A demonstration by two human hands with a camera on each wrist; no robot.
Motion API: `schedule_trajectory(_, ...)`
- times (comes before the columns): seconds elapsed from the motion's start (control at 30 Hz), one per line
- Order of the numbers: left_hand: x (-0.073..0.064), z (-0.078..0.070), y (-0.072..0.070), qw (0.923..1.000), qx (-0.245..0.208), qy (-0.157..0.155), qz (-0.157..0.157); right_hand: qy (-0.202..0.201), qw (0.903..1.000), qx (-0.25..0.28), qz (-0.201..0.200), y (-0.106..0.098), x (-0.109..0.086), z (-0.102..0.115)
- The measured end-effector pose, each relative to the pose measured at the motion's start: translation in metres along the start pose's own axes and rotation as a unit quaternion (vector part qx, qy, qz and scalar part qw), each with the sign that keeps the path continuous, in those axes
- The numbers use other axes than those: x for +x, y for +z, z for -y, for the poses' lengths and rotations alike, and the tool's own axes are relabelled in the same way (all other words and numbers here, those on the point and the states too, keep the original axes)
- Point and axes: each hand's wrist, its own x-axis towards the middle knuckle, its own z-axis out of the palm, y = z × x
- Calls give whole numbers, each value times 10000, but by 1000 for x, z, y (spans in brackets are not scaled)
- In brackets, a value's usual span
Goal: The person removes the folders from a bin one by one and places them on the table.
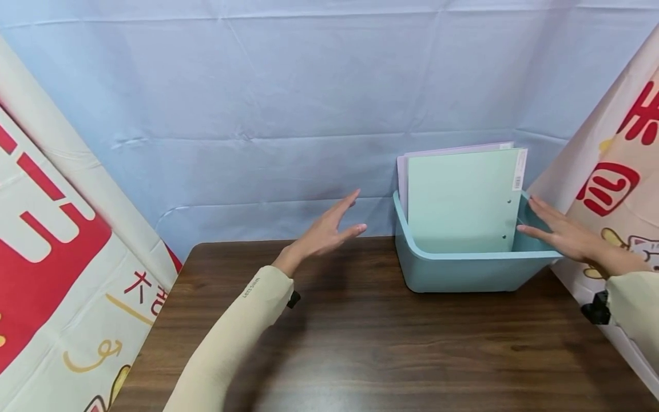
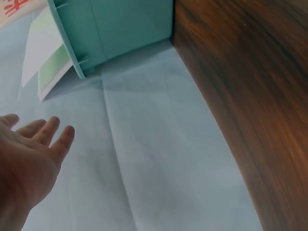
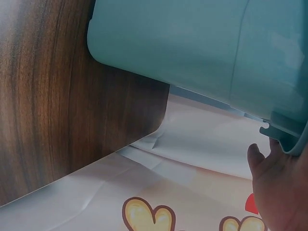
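A light blue-green plastic bin [image 1: 463, 274] stands at the back right of the table. Inside it, a pale green folder [image 1: 458, 200] with two holes and a white label leans upright, and a lilac folder [image 1: 402, 177] shows behind it. My left hand [image 1: 324, 229] hovers left of the bin, apart from it, fingers extended and thumb spread. In the left wrist view that hand [image 2: 29, 163] holds nothing. At the bin's right rim is my right hand [image 1: 571, 234], its fingers extended over the edge. Whether the right hand [image 3: 281, 187] bears on the rim is hard to tell.
The dark wood table [image 1: 370, 355] reaches back to a light blue cloth [image 1: 309, 103]. Printed white and red cloths hang on the left [image 1: 51, 257] and on the right [image 1: 618, 171], the right one close beside the bin.
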Motion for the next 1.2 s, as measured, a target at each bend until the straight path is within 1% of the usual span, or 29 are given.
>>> schedule_trajectory(0.17,7,-1,7,9980,-624,131,-19,18,10000,14,1,0,0,1)
schedule_trajectory(0.23,9,-1,9,9965,-826,128,-38,1,10000,45,-15,0,0,2)
schedule_trajectory(0.4,16,-1,12,9919,-1254,184,-98,-19,9999,100,-37,2,0,1)
schedule_trajectory(0.5,21,-3,14,9899,-1399,212,-108,7,10000,86,-27,2,0,0)
schedule_trajectory(0.6,26,-7,15,9896,-1426,156,-55,51,10000,69,13,1,1,0)
schedule_trajectory(0.8,35,-16,18,9891,-1457,87,187,48,10000,71,46,0,3,-2)
schedule_trajectory(0.97,47,-19,24,9889,-1474,80,162,51,10000,67,11,0,2,-2)
schedule_trajectory(1.2,64,-17,37,9891,-1357,573,44,36,9999,114,-90,0,2,-1)
